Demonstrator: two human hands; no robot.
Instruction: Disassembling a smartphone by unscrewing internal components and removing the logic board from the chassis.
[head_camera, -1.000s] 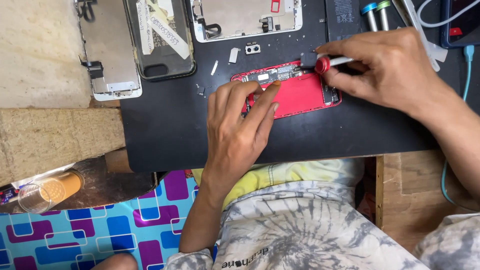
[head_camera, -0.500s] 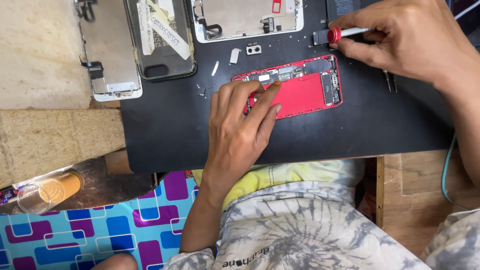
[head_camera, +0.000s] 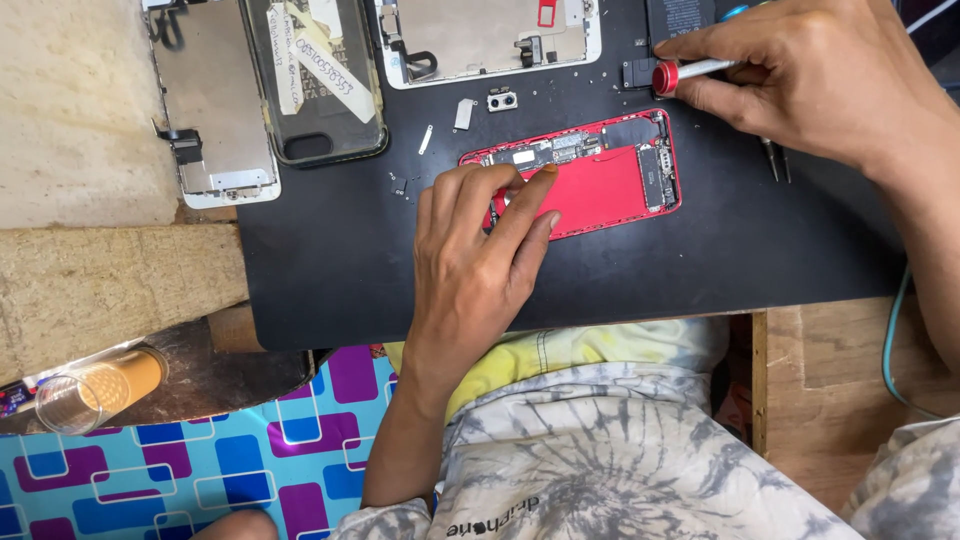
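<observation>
Head camera view, looking down on a black work mat (head_camera: 330, 270) that covers the near part of a bench. The left hand (head_camera: 475, 270) lies flat on the mat with its fingers (head_camera: 520, 200) spread a little and pressed on the left end of an opened red phone (head_camera: 600, 180), whose circuit board and inner parts face up; the phone lies near the middle of the mat, tilted slightly, and the hand pins it down rather than gripping it. The right hand (head_camera: 820, 80) is above and to the right of the phone, apart from it, with thumb and fingers pinched together around a thin screwdriver (head_camera: 685, 72) that has a red collar; its tip points left, close to a small dark part at the top edge of the mat. Along the far edge lie a screen panel (head_camera: 210, 110) with its metal back up, a clear phone case (head_camera: 315, 85) with taped paper strips inside, and a white phone frame (head_camera: 490, 35). A small metal bracket (head_camera: 502, 100) and loose screws are scattered between them and the red phone. At lower left a plastic cup (head_camera: 95, 390) lies on its side.
</observation>
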